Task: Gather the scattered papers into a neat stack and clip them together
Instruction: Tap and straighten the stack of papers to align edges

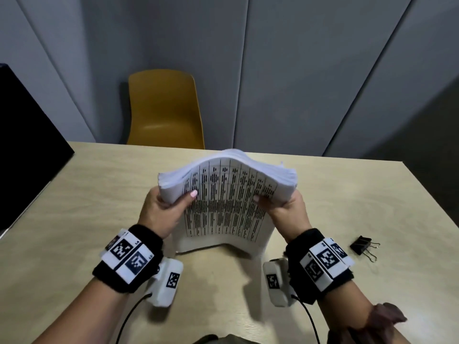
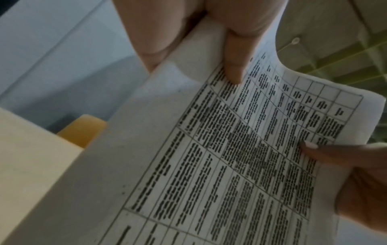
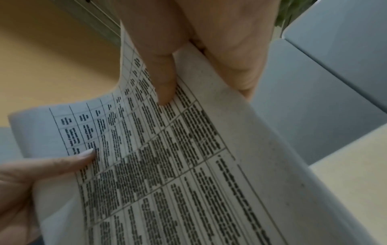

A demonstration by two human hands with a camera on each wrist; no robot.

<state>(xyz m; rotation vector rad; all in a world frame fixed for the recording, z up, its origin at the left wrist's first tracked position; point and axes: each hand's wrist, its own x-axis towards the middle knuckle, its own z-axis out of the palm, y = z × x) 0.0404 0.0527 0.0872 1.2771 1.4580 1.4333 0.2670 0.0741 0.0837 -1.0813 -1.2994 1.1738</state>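
A thick stack of white papers point(image 1: 224, 202) printed with a table stands on its lower edge on the table point(image 1: 99, 194), bowed toward me at the top. My left hand point(image 1: 165, 209) grips its left side, thumb on the printed face. My right hand point(image 1: 280, 207) grips the right side the same way. In the left wrist view the left thumb point(image 2: 234, 63) presses the printed sheet point(image 2: 209, 165); in the right wrist view the right thumb point(image 3: 163, 79) does so on the sheet point(image 3: 178, 165). A black binder clip point(image 1: 363, 247) lies on the table right of my right wrist.
A mustard-yellow chair point(image 1: 165, 110) stands behind the table's far edge. A dark panel point(image 1: 22, 150) sits at the left. Grey wall panels point(image 1: 298, 70) rise behind.
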